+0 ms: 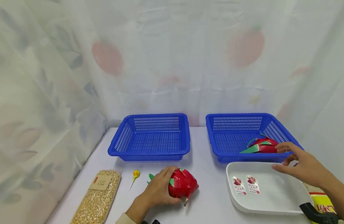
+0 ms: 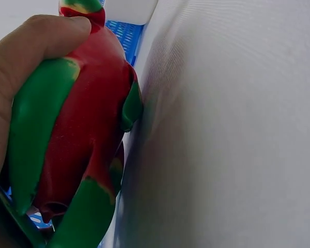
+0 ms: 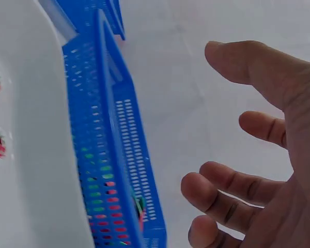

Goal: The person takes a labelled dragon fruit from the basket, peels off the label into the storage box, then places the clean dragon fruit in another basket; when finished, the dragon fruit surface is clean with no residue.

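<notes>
My left hand (image 1: 160, 190) grips a red dragon fruit (image 1: 186, 184) with green scale tips, low over the white table. In the left wrist view the thumb lies along the upper side of this dragon fruit (image 2: 90, 113), whose green leaf tips point toward the camera. My right hand (image 1: 303, 166) hovers over the right end of a white tray (image 1: 284, 199), beside the right blue basket (image 1: 216, 152). Its fingers are loosely bent and apart, with nothing between them, as the right hand (image 3: 268, 155) also shows up close. Another dragon fruit (image 1: 265, 146) lies in that basket, near the fingertips.
A second blue basket (image 1: 149, 152) stands at the back left. Left of the held fruit lie a yellow lollipop (image 1: 136, 174) and a bag of kernels (image 1: 97, 196). Two dragon fruit stickers (image 1: 253, 185) lie in the tray. A yellow packet (image 1: 323, 202) sits partly behind the right forearm.
</notes>
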Demonstrator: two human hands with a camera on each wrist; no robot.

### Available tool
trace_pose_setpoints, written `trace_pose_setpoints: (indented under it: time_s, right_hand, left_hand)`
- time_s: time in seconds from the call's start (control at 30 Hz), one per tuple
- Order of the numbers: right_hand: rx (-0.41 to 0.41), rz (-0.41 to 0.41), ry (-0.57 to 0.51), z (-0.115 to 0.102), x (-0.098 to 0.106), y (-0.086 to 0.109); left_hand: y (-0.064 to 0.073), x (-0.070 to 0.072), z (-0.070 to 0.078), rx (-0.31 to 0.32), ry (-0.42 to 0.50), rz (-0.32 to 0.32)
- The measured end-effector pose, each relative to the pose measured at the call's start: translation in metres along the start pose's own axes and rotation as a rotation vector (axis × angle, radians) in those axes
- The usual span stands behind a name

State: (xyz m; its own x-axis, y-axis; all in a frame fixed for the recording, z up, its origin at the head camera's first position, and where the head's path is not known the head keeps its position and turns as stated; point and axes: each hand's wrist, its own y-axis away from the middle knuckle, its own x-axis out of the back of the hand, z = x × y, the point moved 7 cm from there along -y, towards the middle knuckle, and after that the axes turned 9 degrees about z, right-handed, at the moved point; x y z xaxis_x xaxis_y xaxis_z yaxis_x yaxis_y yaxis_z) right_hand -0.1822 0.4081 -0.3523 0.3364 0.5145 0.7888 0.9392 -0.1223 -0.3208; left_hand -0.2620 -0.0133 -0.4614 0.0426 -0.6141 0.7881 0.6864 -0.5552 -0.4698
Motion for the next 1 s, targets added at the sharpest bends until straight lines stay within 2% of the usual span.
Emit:
trace_pose_setpoints:
  time_s: [0.23, 0.47, 0.67, 0.8, 1.0]
  right_hand:
    - [-0.030, 0.109, 0.053, 0.012, 0.024, -0.008]
    - [-0.044, 0.196, 0.037, 0.041, 0.031, -0.019]
    - [-0.039, 0.210, -0.003, 0.071, 0.028, -0.029]
    - [-0.045, 0.215, 0.011, 0.087, 0.023, -0.034]
    - [-0.060, 0.161, 0.052, 0.109, 0.013, -0.042]
  left_hand:
    - [0.000, -0.001, 0.000, 0.015, 0.010, -0.010]
    - [0.000, 0.000, -0.001, 0.015, 0.001, -0.007]
    - [0.000, -0.002, -0.002, 0.028, 0.013, -0.025]
    - [0.000, -0.002, -0.003, 0.037, 0.013, -0.028]
    - [-0.001, 0.000, -0.002, 0.021, 0.000, -0.010]
